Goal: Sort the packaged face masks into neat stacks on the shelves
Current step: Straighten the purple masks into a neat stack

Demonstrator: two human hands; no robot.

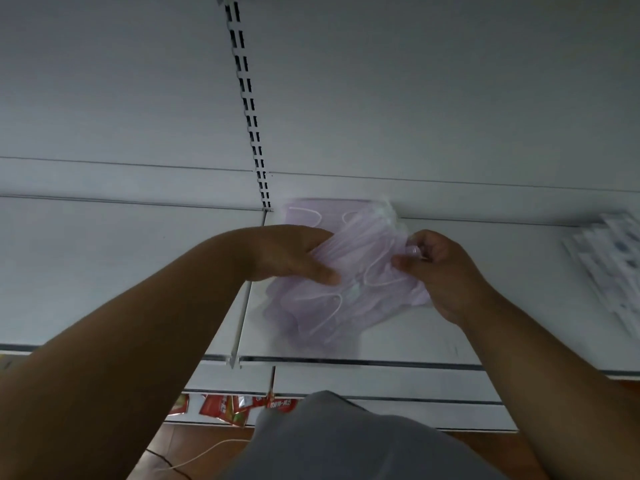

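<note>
Both hands hold one pack over the white metal shelf (467, 306). Left hand (294, 252) grips the pack's left side, thumb laid across its front, fingers hidden behind. Right hand (440, 268) pinches the right edge between thumb and curled fingers.

Clear plastic pack of pale lilac face masks (349, 268): soft, crumpled, white ear loops showing through the film, top end bunched white. More lilac packs (304, 313) lie beneath it on the shelf, overlapping loosely, close to the front lip. Motion blur; count unclear.

Far right on the same shelf: slanted row of white packaged items (609, 261), blurred, running off the frame edge, well apart from the lilac packs.

Slotted white upright (249, 109) on the back panel meets the shelf just left of the packs. Bare shelf surface left of it, and between the lilac packs and the white row. Below the shelf, red printed packets (225, 408).
</note>
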